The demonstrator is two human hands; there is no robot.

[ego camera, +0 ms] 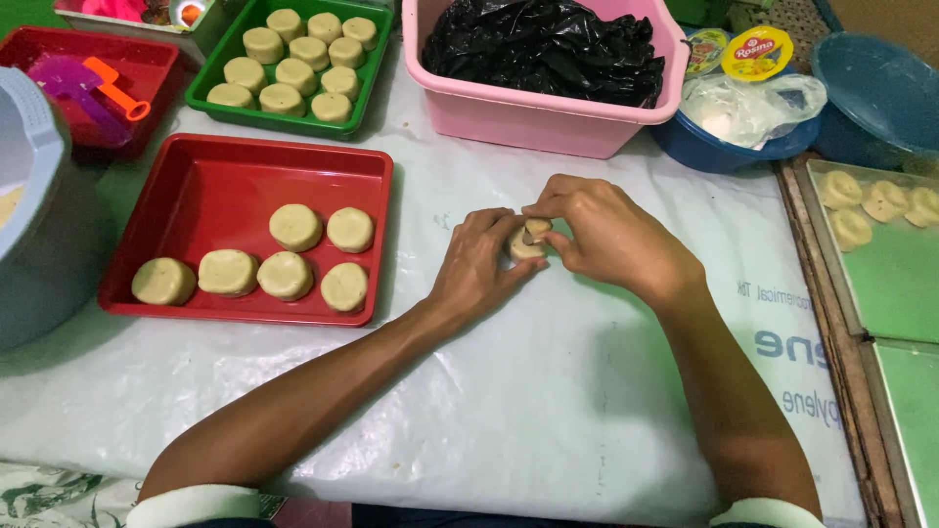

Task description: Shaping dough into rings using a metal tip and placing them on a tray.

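A small pale dough piece [525, 244] with a dark filling showing in its middle is held between both hands above the white plastic sheet [509, 391]. My left hand [479, 264] cups the dough from the left and below. My right hand [602, 230] pinches its top edge from the right, fingers curled over it. To the left lies a red tray [205, 181] with several round, flattened dough pieces [293, 227] in two rows.
A green tray [220, 73] of dough rounds stands at the back left. A pink tub [528, 117] holds a black plastic bag. A blue bowl [724, 152] with a clear bag stands at the back right, metal trays [831, 264] with shaped dough at the right edge, a grey container [39, 225] at far left.
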